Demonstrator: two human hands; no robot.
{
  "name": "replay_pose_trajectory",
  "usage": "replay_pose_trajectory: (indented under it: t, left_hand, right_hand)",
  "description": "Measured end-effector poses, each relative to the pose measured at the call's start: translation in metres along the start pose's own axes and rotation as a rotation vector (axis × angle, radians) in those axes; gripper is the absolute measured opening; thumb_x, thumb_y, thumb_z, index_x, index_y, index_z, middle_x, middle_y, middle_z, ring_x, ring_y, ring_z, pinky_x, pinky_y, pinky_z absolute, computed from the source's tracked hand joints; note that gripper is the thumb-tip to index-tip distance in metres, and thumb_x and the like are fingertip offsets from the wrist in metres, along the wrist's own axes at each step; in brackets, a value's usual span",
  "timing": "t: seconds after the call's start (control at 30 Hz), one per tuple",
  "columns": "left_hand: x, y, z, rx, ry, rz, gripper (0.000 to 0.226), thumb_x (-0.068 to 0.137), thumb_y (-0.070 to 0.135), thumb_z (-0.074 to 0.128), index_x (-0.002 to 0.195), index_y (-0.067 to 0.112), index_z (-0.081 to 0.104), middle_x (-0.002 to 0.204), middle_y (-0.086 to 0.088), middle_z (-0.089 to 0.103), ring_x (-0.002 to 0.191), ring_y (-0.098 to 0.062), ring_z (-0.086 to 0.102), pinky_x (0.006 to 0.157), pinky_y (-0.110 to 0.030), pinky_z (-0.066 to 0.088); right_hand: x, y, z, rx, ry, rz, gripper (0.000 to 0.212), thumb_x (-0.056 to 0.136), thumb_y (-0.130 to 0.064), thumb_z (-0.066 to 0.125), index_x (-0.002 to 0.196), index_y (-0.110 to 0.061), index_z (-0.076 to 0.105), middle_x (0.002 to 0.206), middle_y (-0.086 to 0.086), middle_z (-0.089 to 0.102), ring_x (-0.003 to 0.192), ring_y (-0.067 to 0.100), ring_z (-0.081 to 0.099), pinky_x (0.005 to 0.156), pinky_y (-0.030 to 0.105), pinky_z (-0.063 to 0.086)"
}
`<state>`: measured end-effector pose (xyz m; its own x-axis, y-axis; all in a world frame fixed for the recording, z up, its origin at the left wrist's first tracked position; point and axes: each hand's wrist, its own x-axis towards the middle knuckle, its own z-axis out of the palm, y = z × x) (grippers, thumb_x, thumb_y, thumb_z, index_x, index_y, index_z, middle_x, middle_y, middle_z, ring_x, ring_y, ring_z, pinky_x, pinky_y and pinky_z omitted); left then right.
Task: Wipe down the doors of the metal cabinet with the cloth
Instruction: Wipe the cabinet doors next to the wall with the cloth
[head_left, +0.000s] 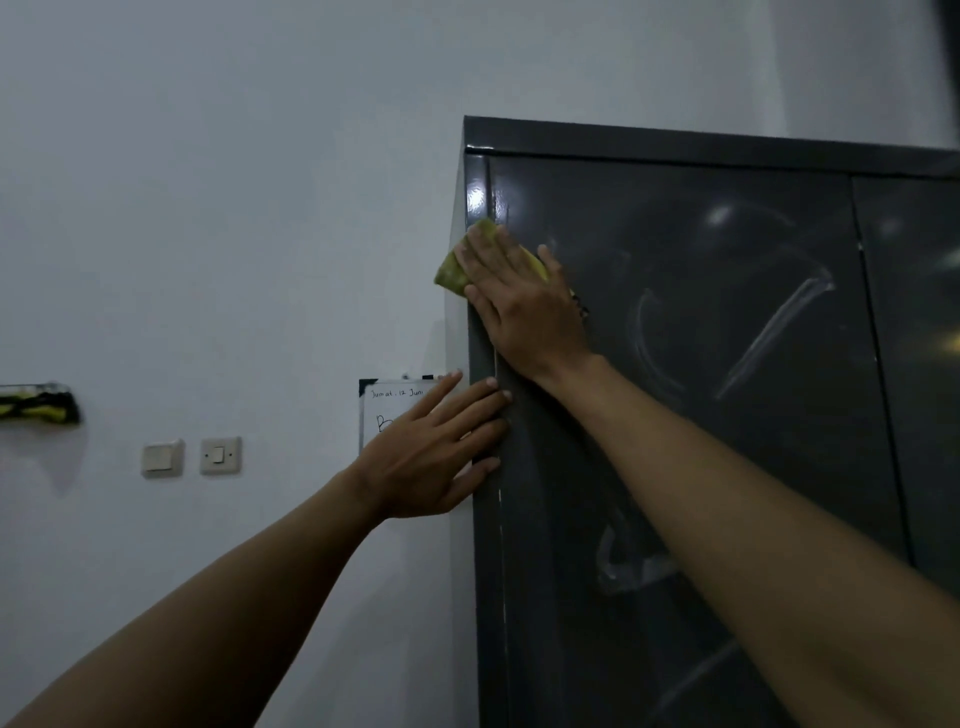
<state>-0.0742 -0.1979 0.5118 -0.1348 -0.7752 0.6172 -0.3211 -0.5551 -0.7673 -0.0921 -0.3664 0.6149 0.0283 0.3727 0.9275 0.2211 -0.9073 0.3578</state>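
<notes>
A tall dark grey metal cabinet (727, 415) fills the right half of the view, its glossy left door streaked with smears. My right hand (524, 306) lies flat with straight fingers on a yellow-green cloth (451, 274), pressing it against the upper left edge of the left door. Most of the cloth is hidden under the hand. Lower down, my left hand (431, 457) rests with straight fingers on the cabinet's left front corner. A vertical seam separates the left door from the right door (914, 364) at the far right.
A pale wall (234, 208) stands to the left of the cabinet. On it hang a small whiteboard with handwriting (387, 410), two switches (221, 455), and a black and yellow item (39, 405) at the left edge.
</notes>
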Motion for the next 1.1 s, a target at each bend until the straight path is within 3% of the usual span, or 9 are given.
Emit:
replay_pose_trajectory:
  t: [0.1,0.27,0.47,0.63,0.77,0.97,1.1]
  left_hand:
    - [0.006,-0.004,0.000,0.012,0.011,-0.051,0.043,0.099,0.037,0.041,0.126,0.010,0.060,0.142,-0.013,0.050,0.139,-0.028,0.038,0.118,-0.048,0.021]
    - [0.015,-0.010,-0.001,0.019,0.034,-0.136,0.044,0.101,0.038,0.037,0.125,0.009,0.059,0.140,-0.015,0.051,0.138,-0.029,0.038,0.119,-0.045,0.017]
    - [0.029,-0.016,-0.003,0.019,0.056,-0.207,0.044,0.100,0.037,0.038,0.126,0.008,0.059,0.141,-0.015,0.051,0.139,-0.029,0.037,0.118,-0.049,0.022]
    - [0.047,-0.025,-0.011,0.018,0.036,-0.227,0.048,0.101,0.037,0.033,0.129,0.007,0.057,0.141,-0.015,0.051,0.140,-0.029,0.035,0.119,-0.049,0.020]
    - [0.056,-0.030,-0.017,0.027,0.030,-0.258,0.047,0.100,0.033,0.032,0.128,0.006,0.058,0.140,-0.016,0.051,0.138,-0.031,0.038,0.118,-0.050,0.021]
    - [0.069,-0.027,-0.017,-0.007,0.044,-0.371,0.045,0.101,0.028,0.032,0.134,0.004,0.053,0.145,-0.018,0.045,0.141,-0.030,0.034,0.118,-0.053,0.021]
    - [0.071,-0.027,-0.016,-0.003,0.060,-0.402,0.045,0.100,0.024,0.037,0.139,0.003,0.048,0.148,-0.017,0.041,0.142,-0.030,0.030,0.118,-0.054,0.018]
  right_hand:
    - [0.014,0.008,0.000,-0.018,-0.008,-0.052,0.046,0.104,-0.033,0.032,0.150,-0.025,0.030,0.159,-0.005,0.023,0.148,0.016,0.018,0.117,0.048,0.014]
    - [0.030,0.006,0.002,0.018,0.085,0.133,0.046,0.104,-0.032,0.032,0.149,-0.021,0.033,0.158,-0.001,0.027,0.147,0.020,0.020,0.116,0.046,0.013]
    - [0.042,0.018,-0.001,0.008,0.045,0.029,0.046,0.105,-0.031,0.031,0.150,-0.023,0.032,0.159,-0.004,0.025,0.148,0.017,0.018,0.116,0.046,0.013]
    - [0.072,0.015,-0.001,0.008,0.068,0.230,0.048,0.106,-0.032,0.025,0.153,-0.023,0.022,0.161,-0.004,0.016,0.149,0.016,0.010,0.117,0.046,0.008]
    - [0.075,0.024,-0.005,0.037,0.023,0.041,0.047,0.105,-0.029,0.029,0.152,-0.023,0.025,0.160,-0.004,0.020,0.149,0.017,0.013,0.118,0.046,0.011]
    - [0.087,0.050,-0.011,0.047,0.054,0.173,0.049,0.106,-0.031,0.025,0.154,-0.022,0.020,0.162,-0.003,0.014,0.149,0.017,0.009,0.118,0.050,0.007]
    - [0.073,0.057,-0.012,0.046,0.039,0.048,0.048,0.105,-0.030,0.028,0.152,-0.022,0.024,0.160,-0.003,0.020,0.149,0.016,0.013,0.118,0.047,0.010]
